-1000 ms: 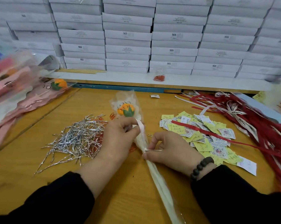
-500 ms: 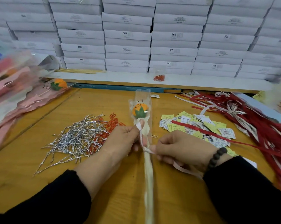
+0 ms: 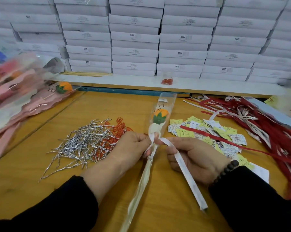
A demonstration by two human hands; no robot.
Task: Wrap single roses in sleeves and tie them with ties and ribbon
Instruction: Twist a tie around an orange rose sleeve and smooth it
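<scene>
Ribbon-tying step, I judge. My left hand (image 3: 133,144) pinches the sleeved rose (image 3: 159,116) at the neck just under the bud, holding it above the counter (image 3: 24,190), bud pointing away, stem trailing toward me. A silver tie (image 3: 149,159) is already twisted on just below. Right hand (image 3: 196,158): grip pinching the white ribbon (image 3: 183,166) beside the neck, long tail hanging over the palm. Ribbon looks looped round the sleeve, knot not yet formed. Next I'd need to cross the tail and pull snug while keeping the left pinch firm
</scene>
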